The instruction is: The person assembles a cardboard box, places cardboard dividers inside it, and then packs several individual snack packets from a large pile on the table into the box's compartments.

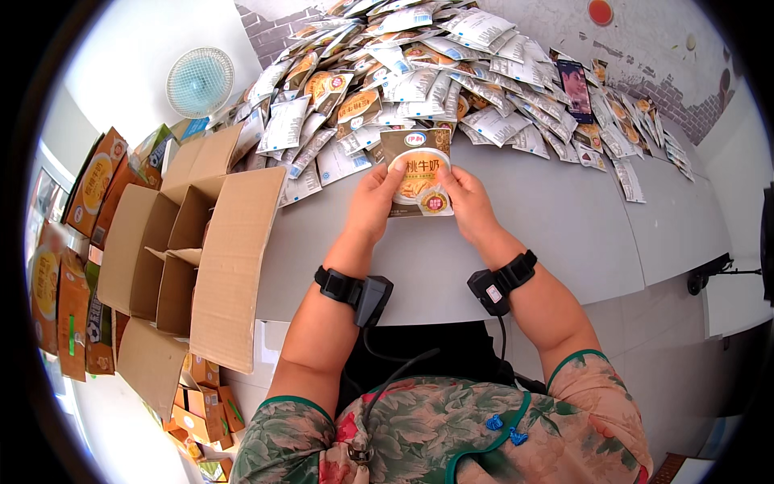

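Observation:
Both hands grip one brown Yili walnut milk pouch (418,187) by its sides, with the printed front facing up, above the near part of a grey table (484,242). My left hand (376,196) has its thumb over the left part of the pouch's front. On the right edge, the thumb of my right hand (470,196) lies against the pouch. Fingers behind the pouch are mostly hidden. Just beyond it rises a large heap of similar pouches (417,85), many with their white backs up.
An open cardboard box (233,266) with inner dividers stands at the left. Orange cartons (97,181) are stacked beyond it, more (202,411) below. A fan (200,83) stands at the back left. A smartphone (574,91) leans on the heap at right. Cables run from the wrist devices.

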A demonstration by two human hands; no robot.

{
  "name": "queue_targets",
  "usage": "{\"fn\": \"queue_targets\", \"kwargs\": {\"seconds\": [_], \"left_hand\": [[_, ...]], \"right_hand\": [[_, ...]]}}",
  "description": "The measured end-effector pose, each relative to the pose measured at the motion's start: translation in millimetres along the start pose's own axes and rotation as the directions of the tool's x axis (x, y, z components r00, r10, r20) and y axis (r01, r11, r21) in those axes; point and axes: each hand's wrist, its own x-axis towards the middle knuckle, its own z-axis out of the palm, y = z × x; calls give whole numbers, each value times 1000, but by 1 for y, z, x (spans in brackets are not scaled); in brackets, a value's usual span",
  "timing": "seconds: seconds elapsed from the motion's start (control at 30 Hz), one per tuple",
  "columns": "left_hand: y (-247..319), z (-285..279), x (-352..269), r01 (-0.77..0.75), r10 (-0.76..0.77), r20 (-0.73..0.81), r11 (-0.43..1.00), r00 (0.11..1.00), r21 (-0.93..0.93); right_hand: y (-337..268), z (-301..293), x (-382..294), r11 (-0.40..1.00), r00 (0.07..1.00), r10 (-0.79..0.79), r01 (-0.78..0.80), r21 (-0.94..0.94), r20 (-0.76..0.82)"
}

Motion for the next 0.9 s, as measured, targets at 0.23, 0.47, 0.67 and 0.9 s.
{"fn": "queue_targets", "kwargs": {"seconds": [0.23,0.47,0.67,0.9], "left_hand": [[-9,2,2,-79,80,22,997,997,-12],[-17,5,4,-165,181,-54,962,982,217],[-18,2,0,-200,219,-62,953,974,230],[-17,7,4,-185,171,108,973,979,135]], "right_hand": [[-2,1,0,999,1000,-25,25,-27,8],[-1,0,2,992,996,-70,76,-97,57],[-6,7,0,974,998,-58,60,-216,17],[-14,1,-3,947,993,-108,89,-309,-46]]}}
